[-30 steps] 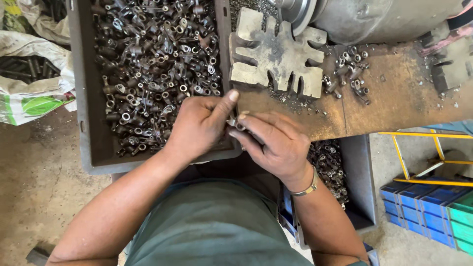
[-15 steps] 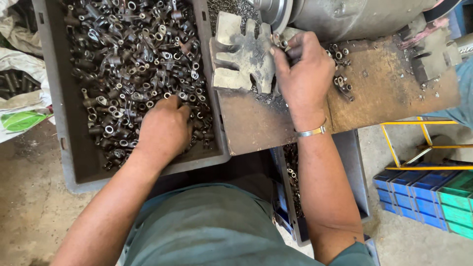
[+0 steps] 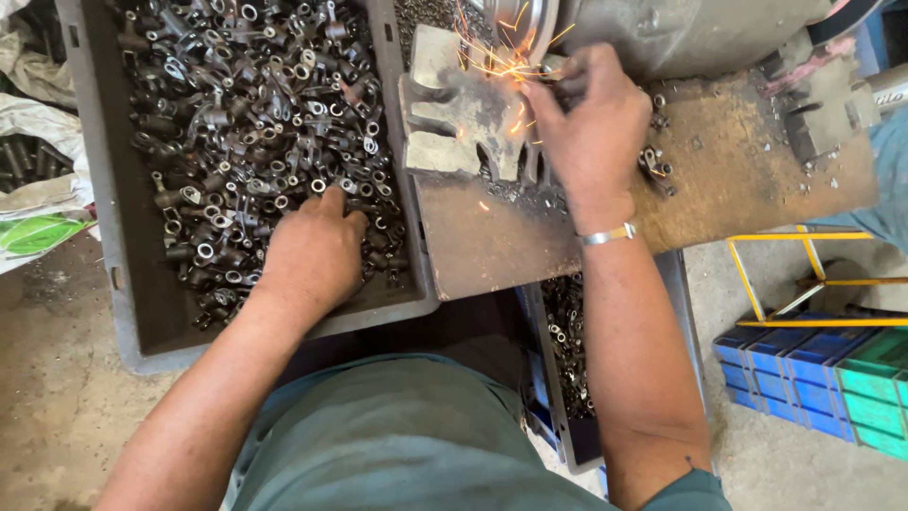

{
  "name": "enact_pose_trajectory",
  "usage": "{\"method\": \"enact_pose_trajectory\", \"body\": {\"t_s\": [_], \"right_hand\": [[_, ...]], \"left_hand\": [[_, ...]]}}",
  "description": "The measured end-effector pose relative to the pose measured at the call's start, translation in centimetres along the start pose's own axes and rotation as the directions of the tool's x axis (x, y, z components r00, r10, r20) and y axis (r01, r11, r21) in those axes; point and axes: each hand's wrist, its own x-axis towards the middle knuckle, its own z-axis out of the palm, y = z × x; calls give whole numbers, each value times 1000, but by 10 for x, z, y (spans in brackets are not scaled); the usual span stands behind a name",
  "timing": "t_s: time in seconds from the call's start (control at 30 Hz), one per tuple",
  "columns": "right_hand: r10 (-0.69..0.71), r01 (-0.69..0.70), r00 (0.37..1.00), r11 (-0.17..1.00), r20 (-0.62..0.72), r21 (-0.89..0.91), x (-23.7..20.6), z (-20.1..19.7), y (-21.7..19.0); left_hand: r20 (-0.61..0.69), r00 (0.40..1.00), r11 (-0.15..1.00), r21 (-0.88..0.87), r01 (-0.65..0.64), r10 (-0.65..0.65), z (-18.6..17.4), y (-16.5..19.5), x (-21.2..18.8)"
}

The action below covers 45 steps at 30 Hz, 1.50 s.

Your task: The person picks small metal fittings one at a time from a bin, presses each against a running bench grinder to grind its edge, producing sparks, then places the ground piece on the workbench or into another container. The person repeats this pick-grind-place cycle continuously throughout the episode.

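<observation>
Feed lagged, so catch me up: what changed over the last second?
The hands parted: right hand carried its small part up to the grinding wheel, now sparking; left hand dropped into the grey bin of metal parts. Bin and notched plate unchanged.

Orange sparks (image 3: 501,66) are flying over the rust-brown desk (image 3: 747,180), dark grey metal parts (image 3: 255,123) are filling the grey crate (image 3: 104,237), blue and green crates (image 3: 823,378) sitting nearby.

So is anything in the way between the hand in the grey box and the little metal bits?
No, nothing visible. The left hand lies palm down right on the heap of small metal parts in the grey bin, fingers among them. The right hand is apart, up at the grinding wheel where sparks fly.
</observation>
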Motion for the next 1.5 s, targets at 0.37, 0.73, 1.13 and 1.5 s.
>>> {"method": "enact_pose_trajectory", "body": {"t_s": [0.37,0.73,1.13,1.5], "right_hand": [[-187,111,949,951,-253,-287,-48,-54,-44],[-30,4,997,941,73,339,-91,-46,-89],[35,-35,999,999,-1,-18,-19,-5,-6],[-14,11,1000,989,-19,-150,-15,-5,0]], "left_hand": [[-198,945,788,-609,90,-261,-39,5,-10],[22,999,-139,-990,16,-41,-48,53,0],[-44,994,994,47,-100,102,-15,-6,-30],[-20,994,994,29,-103,104,-20,-7,-31]]}}
